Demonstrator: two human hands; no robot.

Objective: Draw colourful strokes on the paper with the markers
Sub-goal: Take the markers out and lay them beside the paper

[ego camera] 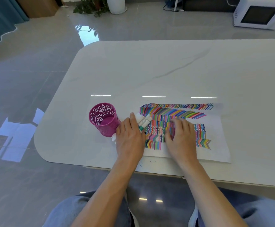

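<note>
lower centre: pinned markers (143, 121) flat under straight-fingered left hand (130, 138), likely against rolling | just right: rested blurred right hand (181, 136) on paper (215, 145) over the strokes, grip impossible to tell, perhaps steadying sheet | farther left: kept pink cup (104, 120) beside markers on table (149, 71) for reach

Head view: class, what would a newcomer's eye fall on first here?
The paper, right of centre on the white table, is packed with rows of multicoloured strokes. Left of it stands a bright pink pen pot; between them the left hand rests on white markers.
</note>
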